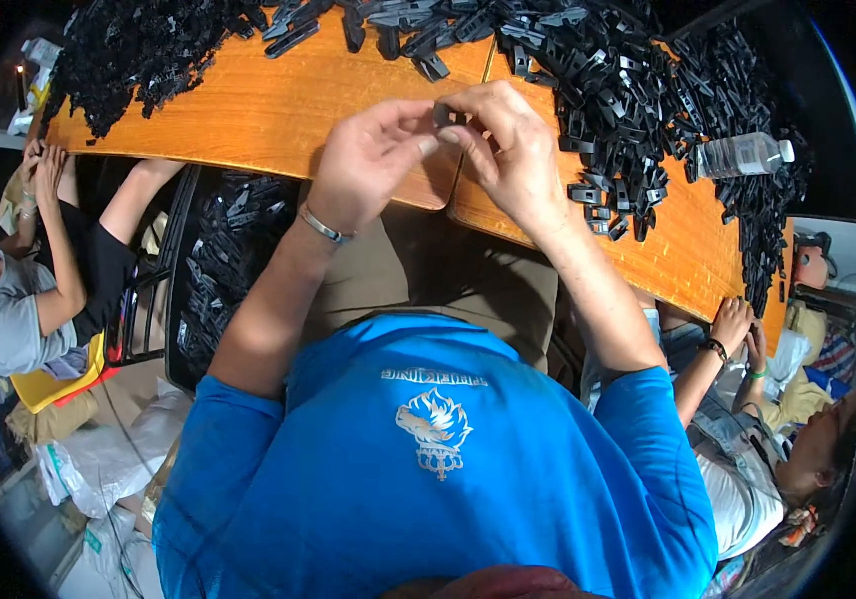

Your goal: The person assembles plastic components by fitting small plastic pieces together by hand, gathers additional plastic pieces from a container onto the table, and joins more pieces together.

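Observation:
Both my hands meet above the front edge of the orange-brown wooden table (248,110). Between them is a small black plastic part (445,116), mostly covered by my fingers. My right hand (513,140) pinches it from above with thumb and forefinger. My left hand (373,150) has its thumb and fingertips drawn together at the part's left side; whether they grip it or a second small piece is hidden. Loose black plastic clip-like parts (428,65) lie on the table just beyond my hands.
Heaps of small black parts cover the back left (138,60) and right (617,90) of the table. A clear plastic bottle (742,157) lies on the right heap. A black bin (233,260) of parts stands left of my legs. People sit at both sides, their hands at the table's edges.

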Action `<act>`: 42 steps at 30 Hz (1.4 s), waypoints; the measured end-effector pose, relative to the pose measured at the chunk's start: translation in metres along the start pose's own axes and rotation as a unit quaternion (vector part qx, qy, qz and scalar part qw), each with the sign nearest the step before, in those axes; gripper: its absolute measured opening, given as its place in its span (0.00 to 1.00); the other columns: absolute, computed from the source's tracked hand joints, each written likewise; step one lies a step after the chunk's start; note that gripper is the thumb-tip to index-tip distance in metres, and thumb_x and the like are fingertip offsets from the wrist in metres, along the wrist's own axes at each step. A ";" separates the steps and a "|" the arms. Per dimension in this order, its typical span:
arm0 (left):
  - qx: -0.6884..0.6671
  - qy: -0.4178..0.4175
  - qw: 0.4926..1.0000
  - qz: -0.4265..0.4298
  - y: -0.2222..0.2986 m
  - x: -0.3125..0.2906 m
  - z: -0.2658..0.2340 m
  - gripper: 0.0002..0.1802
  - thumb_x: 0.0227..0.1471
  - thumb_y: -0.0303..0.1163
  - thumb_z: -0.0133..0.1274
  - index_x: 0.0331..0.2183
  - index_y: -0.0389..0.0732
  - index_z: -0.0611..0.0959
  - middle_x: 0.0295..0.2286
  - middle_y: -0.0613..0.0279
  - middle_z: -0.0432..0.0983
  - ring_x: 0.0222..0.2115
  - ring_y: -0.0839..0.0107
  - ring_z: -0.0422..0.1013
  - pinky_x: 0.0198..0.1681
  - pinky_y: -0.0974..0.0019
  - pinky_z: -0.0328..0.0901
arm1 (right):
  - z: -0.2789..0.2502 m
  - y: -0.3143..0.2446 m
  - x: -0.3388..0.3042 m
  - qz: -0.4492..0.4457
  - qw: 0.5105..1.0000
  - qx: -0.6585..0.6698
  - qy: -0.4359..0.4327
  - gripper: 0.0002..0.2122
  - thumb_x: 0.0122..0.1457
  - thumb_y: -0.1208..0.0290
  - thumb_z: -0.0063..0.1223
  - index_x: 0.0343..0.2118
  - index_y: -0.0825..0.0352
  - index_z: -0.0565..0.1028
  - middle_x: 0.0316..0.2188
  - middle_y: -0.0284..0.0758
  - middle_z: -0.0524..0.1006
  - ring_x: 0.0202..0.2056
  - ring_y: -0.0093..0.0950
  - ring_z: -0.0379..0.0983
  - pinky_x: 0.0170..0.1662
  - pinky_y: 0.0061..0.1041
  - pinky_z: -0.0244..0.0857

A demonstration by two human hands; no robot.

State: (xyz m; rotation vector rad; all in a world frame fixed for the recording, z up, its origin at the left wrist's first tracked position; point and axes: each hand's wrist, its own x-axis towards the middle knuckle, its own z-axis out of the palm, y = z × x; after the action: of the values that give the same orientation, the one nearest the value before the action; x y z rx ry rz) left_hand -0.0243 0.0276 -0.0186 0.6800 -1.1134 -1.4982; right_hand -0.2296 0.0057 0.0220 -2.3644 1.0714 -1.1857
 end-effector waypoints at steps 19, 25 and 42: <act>0.556 0.045 0.815 0.156 0.001 0.010 -0.035 0.09 0.49 0.25 0.68 0.36 0.40 0.89 0.34 0.57 0.78 0.39 0.53 0.75 0.44 0.54 0.71 | 0.004 0.040 0.011 0.036 0.985 -0.085 -0.144 0.11 0.54 0.73 0.70 0.41 0.64 0.86 0.36 0.38 0.81 0.38 0.43 0.82 0.39 0.40 0.76; 0.546 0.040 0.826 0.132 0.011 0.007 -0.043 0.11 0.49 0.21 0.68 0.38 0.35 0.88 0.33 0.55 0.78 0.38 0.56 0.76 0.43 0.58 0.70 | 0.031 0.033 0.030 -0.050 0.982 -0.075 -0.168 0.12 0.52 0.73 0.71 0.41 0.63 0.85 0.32 0.37 0.78 0.34 0.43 0.80 0.34 0.39 0.74; 0.736 -0.036 0.644 0.205 0.037 0.104 -0.069 0.14 0.57 0.25 0.59 0.46 0.45 0.87 0.38 0.57 0.76 0.44 0.55 0.76 0.46 0.55 0.73 | 0.032 0.061 0.070 0.021 0.954 -0.235 -0.183 0.18 0.58 0.76 0.59 0.52 0.55 0.84 0.43 0.40 0.82 0.38 0.45 0.83 0.43 0.43 0.79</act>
State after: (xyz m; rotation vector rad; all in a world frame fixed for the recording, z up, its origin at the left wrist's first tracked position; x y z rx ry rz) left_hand 0.0264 -0.0905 0.0033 1.2719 -2.3005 0.1093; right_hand -0.2080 -0.0892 0.0089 -2.7401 1.3723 -0.4715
